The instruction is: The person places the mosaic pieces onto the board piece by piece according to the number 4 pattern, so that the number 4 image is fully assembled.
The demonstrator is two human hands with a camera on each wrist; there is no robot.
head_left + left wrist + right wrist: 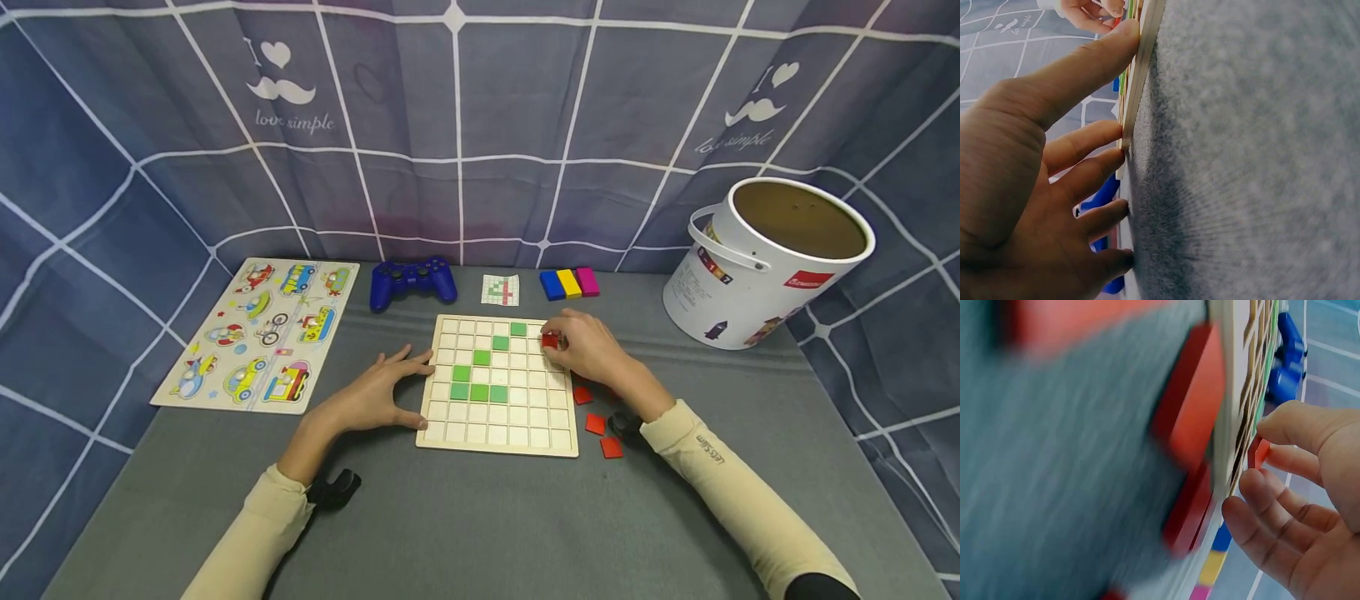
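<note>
pinching a red tile (551,341), the right hand (591,347) overhangs the board (497,414). the left hand (372,393) touches it, fingers (1085,144) spread.

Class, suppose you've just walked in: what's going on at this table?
Someone's left hand rests against the left edge of a board, while the right hand pinches a red tile at its upper right. Seven green tiles sit in the board's squares; more red tiles lie on the table by its right side.
</note>
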